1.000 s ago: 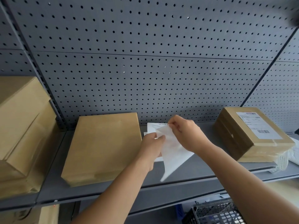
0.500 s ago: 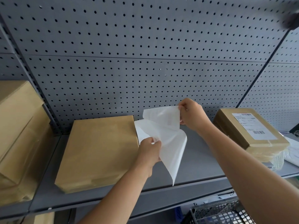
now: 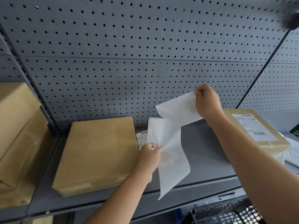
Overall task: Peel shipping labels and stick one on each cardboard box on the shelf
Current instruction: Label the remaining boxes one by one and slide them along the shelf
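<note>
My right hand (image 3: 207,104) pinches a white shipping label (image 3: 179,111) by its upper corner and holds it up above the shelf. The translucent backing sheet (image 3: 169,152) hangs down from my left hand (image 3: 149,156), which grips its left edge. Label and backing still join near the middle. A plain cardboard box (image 3: 98,154) lies flat on the grey shelf (image 3: 205,152) just left of my left hand. Another label sheet (image 3: 142,135) with a barcode peeks out behind the backing. At the right sits a cardboard box (image 3: 257,128) with a label stuck on top.
Larger cardboard boxes (image 3: 17,139) fill the left bay behind an upright post (image 3: 40,101). A grey pegboard (image 3: 145,54) backs the shelf. A black wire basket (image 3: 226,214) stands below at the lower right. White plastic wrap (image 3: 291,152) lies at the far right.
My right hand has risen up and to the right, pulling the label away from the backing. My left hand stays low, holding the backing sheet, which now hangs longer.
</note>
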Available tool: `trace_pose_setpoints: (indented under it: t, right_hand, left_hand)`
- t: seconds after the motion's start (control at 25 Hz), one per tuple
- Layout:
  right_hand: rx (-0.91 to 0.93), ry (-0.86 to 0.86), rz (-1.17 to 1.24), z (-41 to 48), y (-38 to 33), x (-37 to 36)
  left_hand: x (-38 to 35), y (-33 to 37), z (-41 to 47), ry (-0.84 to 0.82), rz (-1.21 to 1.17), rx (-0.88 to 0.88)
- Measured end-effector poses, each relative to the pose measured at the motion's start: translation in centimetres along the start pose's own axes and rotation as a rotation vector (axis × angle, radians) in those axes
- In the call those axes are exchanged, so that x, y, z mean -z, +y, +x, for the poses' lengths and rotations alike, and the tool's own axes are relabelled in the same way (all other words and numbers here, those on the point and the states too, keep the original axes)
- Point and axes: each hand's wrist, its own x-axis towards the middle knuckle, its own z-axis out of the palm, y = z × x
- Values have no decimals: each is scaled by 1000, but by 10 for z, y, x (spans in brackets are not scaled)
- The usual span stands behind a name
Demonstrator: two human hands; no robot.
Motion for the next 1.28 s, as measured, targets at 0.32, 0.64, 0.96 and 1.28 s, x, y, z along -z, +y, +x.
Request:
trace_pose_setpoints:
  t: [0.32, 0.64, 0.96, 1.28]
  right_hand:
    - [47, 190, 30, 24, -24, 25]
    - [228, 168, 96, 9, -45, 31]
    - [481, 8, 130, -72, -42, 8]
    - [772, -359, 23, -136, -43, -11]
  left_hand:
    - [-4, -8, 8, 35, 2, 68]
    - [5, 9, -7, -66, 73, 78]
    - [49, 80, -38, -98, -263, -139]
    - [83, 91, -40, -38, -467, -164]
